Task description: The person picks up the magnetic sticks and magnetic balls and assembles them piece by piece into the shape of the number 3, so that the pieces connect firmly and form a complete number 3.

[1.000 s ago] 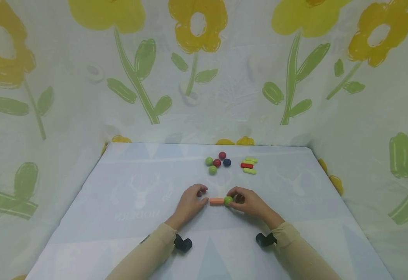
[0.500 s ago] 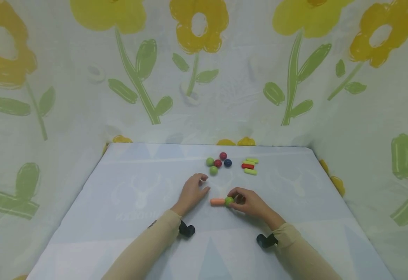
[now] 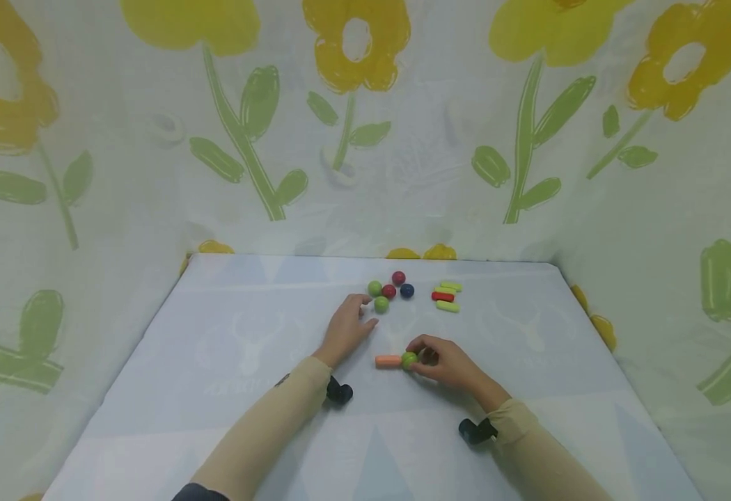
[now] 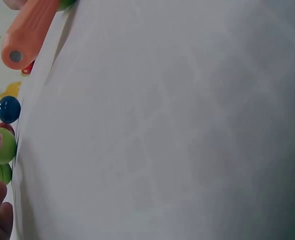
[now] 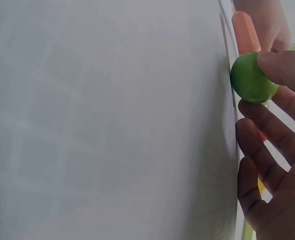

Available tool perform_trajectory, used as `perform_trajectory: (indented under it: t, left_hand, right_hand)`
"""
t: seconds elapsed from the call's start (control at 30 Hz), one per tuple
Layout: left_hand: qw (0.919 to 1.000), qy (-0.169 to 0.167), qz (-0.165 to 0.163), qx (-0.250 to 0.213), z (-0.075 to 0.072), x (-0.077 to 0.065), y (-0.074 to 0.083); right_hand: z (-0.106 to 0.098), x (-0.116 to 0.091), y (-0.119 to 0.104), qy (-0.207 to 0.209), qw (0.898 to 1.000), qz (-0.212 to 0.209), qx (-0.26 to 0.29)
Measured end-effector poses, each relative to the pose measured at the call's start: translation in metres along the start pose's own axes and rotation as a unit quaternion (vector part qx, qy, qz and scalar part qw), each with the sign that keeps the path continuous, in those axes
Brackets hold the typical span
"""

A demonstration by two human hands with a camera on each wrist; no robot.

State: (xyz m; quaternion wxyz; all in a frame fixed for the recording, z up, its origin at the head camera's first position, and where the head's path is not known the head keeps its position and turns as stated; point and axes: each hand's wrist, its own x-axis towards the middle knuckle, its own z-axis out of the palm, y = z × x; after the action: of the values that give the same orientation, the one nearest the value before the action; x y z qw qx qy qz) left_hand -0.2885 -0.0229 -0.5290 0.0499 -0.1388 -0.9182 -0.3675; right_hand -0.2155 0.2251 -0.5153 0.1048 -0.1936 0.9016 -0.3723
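Observation:
On the table, my right hand [image 3: 448, 364] pinches a green ball [image 3: 409, 360] between thumb and fingers. An orange rod [image 3: 387, 362] lies end-on against that ball; the left wrist view shows a round grey disc in the rod's free end [image 4: 16, 56]. My left hand [image 3: 344, 330] reaches over the table with thumb and fingers apart and nothing held. Its fingertips are close beside another green ball [image 3: 381, 304], the nearest of a loose group. Whether they touch that ball is hard to tell.
Behind it sit a second green ball [image 3: 374, 288], red balls [image 3: 398, 278] and a dark blue ball [image 3: 406, 291]. To their right lie a red rod [image 3: 443, 296] and yellow-green rods [image 3: 447, 306]. A flower-printed curtain [image 3: 415, 174] stands around the table [image 3: 215, 410].
My left hand has moved away from the orange rod's end, forward to the group of balls. The right hand stays where it was, with the green ball still pinched.

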Motion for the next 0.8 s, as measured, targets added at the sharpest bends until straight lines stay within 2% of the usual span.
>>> perform_trajectory:
  t: [0.37, 0.63, 0.8]
  left_hand:
    - [0.9999, 0.001, -0.002, 0.011, 0.0, 0.01, 0.008]
    - [0.9994, 0.011, 0.028, 0.014, 0.002, 0.017, 0.012]
    - [0.9994, 0.017, 0.026, 0.018, 0.004, 0.021, 0.015]
  right_hand:
    - [0.001, 0.001, 0.007, -0.001, 1.0, -0.022, 0.01]
    - [0.001, 0.001, 0.007, 0.002, 1.0, -0.021, 0.008]
    - [0.001, 0.0, 0.005, 0.002, 1.0, -0.016, -0.001]
